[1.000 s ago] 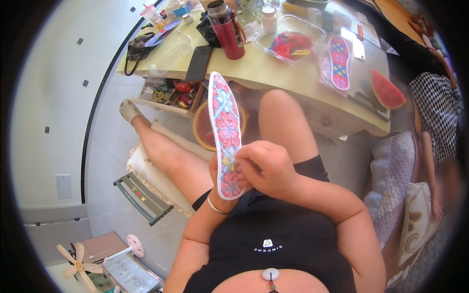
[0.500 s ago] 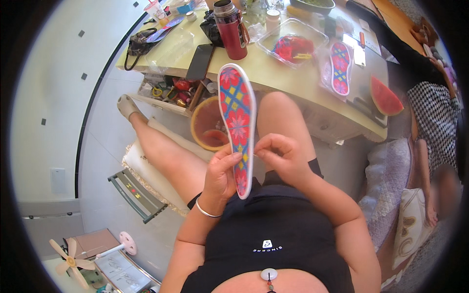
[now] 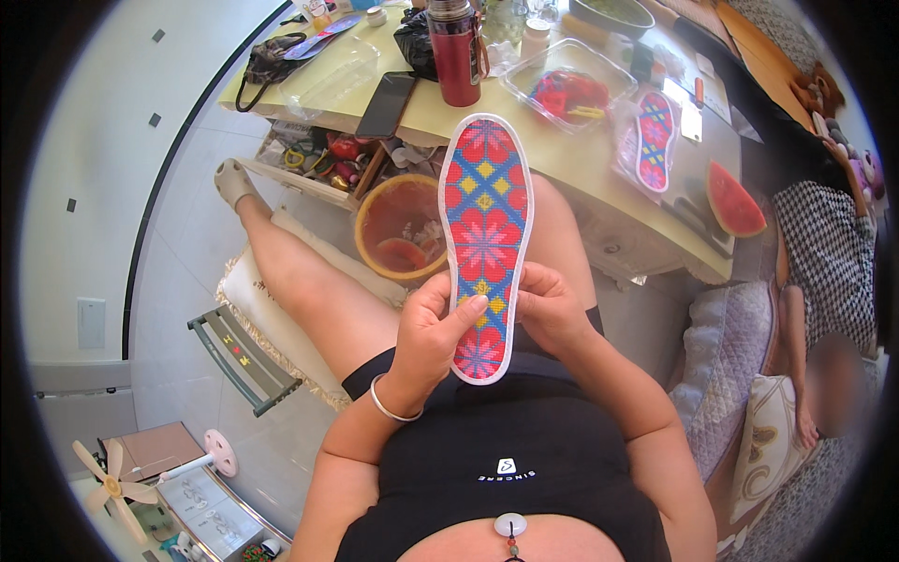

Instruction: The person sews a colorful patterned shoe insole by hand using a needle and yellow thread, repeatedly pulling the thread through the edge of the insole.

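An embroidered insole (image 3: 485, 248) with red flowers, blue crossing bands, yellow diamonds and a white rim stands upright in front of my lap, its patterned face toward me. My left hand (image 3: 426, 323) grips its lower left edge, thumb pressed on the pattern, the other fingers behind. At the lower right edge, my right hand (image 3: 554, 304) is closed, its fingertips partly hidden behind the insole. Whatever those fingers pinch cannot be made out. A matching insole (image 3: 655, 140) lies in clear plastic on the table.
On the table (image 3: 581, 164) are a red thermos (image 3: 455, 61), a phone (image 3: 387, 105), a clear box (image 3: 568, 89) of red thread and a watermelon wedge (image 3: 734, 201). Below stand an open drawer (image 3: 323, 164), a waste bin (image 3: 403, 229) and a folding stool (image 3: 245, 361). Someone lies at right.
The insole has turned from a slant to face me broadly and shifted slightly right. My right hand went from a visible pinch beside the edge to fingers partly behind it.
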`<state>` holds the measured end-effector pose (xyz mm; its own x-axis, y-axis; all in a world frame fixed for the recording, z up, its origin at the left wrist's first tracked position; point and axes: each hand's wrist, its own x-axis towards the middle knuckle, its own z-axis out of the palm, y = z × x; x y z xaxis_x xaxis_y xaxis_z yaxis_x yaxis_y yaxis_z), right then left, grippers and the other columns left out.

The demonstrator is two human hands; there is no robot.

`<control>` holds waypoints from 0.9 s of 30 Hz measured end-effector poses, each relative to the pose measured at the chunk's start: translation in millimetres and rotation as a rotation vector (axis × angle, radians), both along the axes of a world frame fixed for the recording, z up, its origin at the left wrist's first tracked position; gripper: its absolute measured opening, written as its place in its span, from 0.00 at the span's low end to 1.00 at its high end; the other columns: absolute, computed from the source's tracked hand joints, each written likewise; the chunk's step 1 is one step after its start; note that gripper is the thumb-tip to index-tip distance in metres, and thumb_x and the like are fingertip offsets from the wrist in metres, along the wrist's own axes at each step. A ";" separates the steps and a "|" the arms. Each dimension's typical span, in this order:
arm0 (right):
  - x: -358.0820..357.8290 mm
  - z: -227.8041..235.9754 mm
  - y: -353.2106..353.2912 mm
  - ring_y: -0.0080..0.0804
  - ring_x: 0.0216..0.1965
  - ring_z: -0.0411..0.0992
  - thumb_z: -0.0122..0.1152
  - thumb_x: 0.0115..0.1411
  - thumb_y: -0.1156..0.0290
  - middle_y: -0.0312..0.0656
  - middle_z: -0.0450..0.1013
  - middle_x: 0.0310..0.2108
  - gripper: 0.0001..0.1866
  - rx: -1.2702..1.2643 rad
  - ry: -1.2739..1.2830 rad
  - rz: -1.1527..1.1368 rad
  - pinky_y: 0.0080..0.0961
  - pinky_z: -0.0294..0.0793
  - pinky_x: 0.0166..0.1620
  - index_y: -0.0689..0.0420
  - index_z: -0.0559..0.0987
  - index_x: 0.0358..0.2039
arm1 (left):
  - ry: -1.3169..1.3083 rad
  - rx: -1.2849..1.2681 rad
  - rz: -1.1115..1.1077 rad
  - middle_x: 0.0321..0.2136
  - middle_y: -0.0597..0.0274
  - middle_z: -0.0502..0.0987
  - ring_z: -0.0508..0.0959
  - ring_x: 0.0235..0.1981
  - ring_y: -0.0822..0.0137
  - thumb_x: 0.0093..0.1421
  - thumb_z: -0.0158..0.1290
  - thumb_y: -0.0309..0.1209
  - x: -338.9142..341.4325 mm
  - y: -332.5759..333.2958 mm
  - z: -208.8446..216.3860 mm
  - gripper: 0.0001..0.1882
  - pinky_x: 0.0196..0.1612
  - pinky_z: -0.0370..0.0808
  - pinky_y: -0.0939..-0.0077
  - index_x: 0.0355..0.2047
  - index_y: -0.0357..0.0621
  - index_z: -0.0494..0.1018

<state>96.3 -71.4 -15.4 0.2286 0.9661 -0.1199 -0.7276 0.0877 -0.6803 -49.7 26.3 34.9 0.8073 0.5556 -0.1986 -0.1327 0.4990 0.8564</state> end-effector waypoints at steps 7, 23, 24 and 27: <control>1.7 -2.8 -0.3 0.16 0.33 0.69 0.60 0.64 0.71 0.32 0.75 0.35 0.09 -0.002 -0.090 0.007 0.15 0.68 0.37 0.60 0.77 0.42 | -0.048 -0.075 0.039 0.41 0.57 0.80 0.80 0.39 0.72 0.64 0.52 0.24 0.1 -1.1 -2.5 0.13 0.45 0.78 0.77 0.48 0.33 0.71; 8.2 37.5 7.5 0.33 0.38 0.71 0.64 0.55 0.81 0.43 0.75 0.40 0.07 0.281 -1.606 -0.598 0.24 0.74 0.41 0.57 0.80 0.35 | 0.013 0.370 0.168 0.41 0.62 0.79 0.77 0.39 0.77 0.65 0.52 0.23 8.0 -2.8 -16.5 0.13 0.44 0.74 0.80 0.49 0.34 0.71; 7.5 39.8 4.7 0.32 0.38 0.72 0.62 0.58 0.79 0.44 0.75 0.39 0.06 0.244 -1.274 -0.572 0.24 0.75 0.41 0.57 0.78 0.36 | 0.036 0.426 0.167 0.41 0.62 0.79 0.76 0.39 0.78 0.65 0.52 0.23 7.6 -1.9 -18.5 0.12 0.44 0.74 0.80 0.48 0.34 0.71; 11.3 69.7 -3.2 0.30 0.36 0.76 0.50 0.69 0.72 0.45 0.76 0.37 0.05 0.156 -0.382 -0.476 0.26 0.79 0.38 0.59 0.73 0.39 | 0.203 0.634 0.198 0.39 0.63 0.79 0.76 0.38 0.79 0.64 0.53 0.23 -0.2 11.6 -35.1 0.11 0.43 0.73 0.81 0.46 0.33 0.72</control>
<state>107.7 -74.5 54.3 0.6368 0.7473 0.1897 -0.2921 0.4615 -0.8376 -49.9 37.9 -0.3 0.6597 0.7476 0.0769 0.0240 -0.1232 0.9921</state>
